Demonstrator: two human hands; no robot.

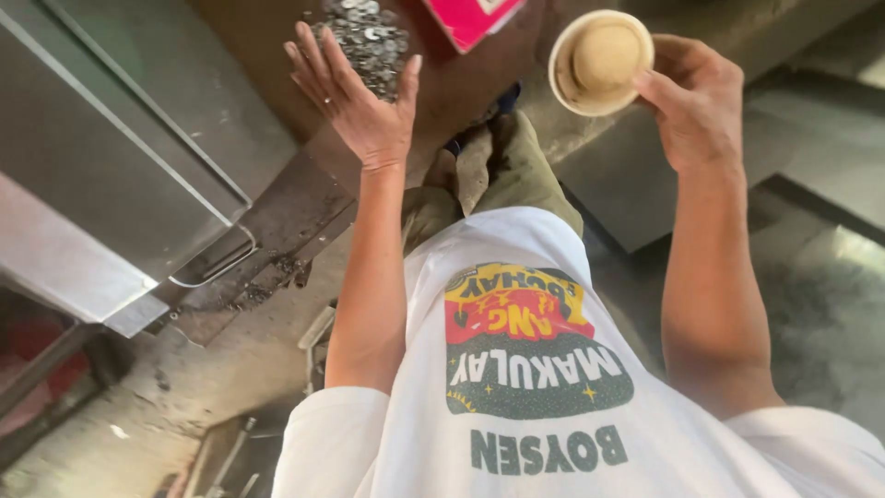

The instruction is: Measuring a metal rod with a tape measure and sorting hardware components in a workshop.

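Head view, looking straight down the torso. Biggest item: grey sheet-metal housing (120,157) filling the upper left, folded edges, tilted down toward the left edge. Next, the white printed T-shirt (544,387) across the lower centre, olive trousers (507,171) showing above it. Concrete floor (830,304) on the right and lower left, dusty, some loose metal scraps lower left. Brown work surface (461,88) runs across the top centre, rusty-looking plate edge just beside the housing. Pink box (466,18) at the top edge, only a corner in frame. Pile of small metal washers (369,37) sits on the brown surface, top centre-left, partly cut off by the frame. Left hand (355,97) is open, fingers spread and straight, palm facing the camera side, raised in front of the washer pile; fingertips overlap the pile in view, cannot tell if they actually touch it. Grasping nothing. Right hand (691,97) grips a small round cream cup (601,63) by its rim, thumb on the near edge, fingers wrapped behind. Cup mouth faces the camera, tan rounded interior visible; cannot tell whether that is contents or the cup bottom. Cup is held in the air over the right end of the brown surface, well apart from the washers, pink box between the two at the top.
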